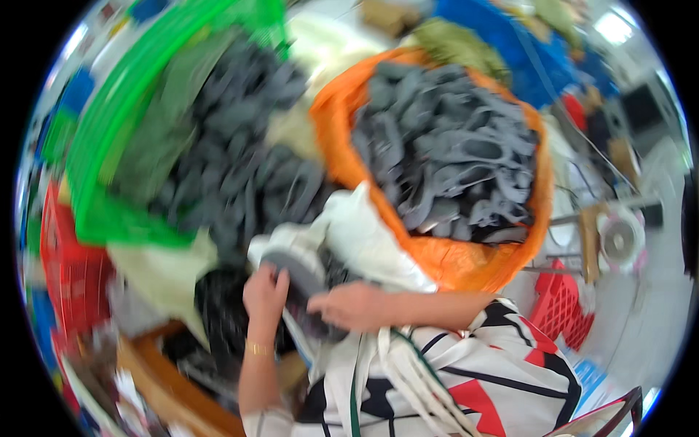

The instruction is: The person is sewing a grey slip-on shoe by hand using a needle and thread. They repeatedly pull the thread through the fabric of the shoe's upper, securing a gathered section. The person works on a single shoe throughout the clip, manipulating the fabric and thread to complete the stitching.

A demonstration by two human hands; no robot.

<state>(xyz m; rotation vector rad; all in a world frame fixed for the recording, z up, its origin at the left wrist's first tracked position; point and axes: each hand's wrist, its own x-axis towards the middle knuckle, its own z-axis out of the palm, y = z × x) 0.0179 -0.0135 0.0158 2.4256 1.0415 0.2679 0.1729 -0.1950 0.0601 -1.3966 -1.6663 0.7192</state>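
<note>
A curved grey piece that looks like a shoe upper [300, 275] lies between my hands, blurred by motion. My left hand [266, 295] grips its left edge between thumb and fingers. From the right, my right hand [353, 306] is closed with its fingertips at the lower right edge of the piece. White sacking [364, 237] lies just beyond. A heap of similar grey shoe uppers [451, 146] fills an orange sack [333, 138] at the far right. More grey pieces [269, 175] spill from a tipped green crate [91, 204] at the far left.
A black plastic bag [222, 306] sits left of my left hand, above an open wooden drawer [156, 379]. Red baskets stand at the left [73, 273] and right [557, 309]. A blue sack [528, 54] lies behind the orange one. A white fan [622, 240] stands at the right.
</note>
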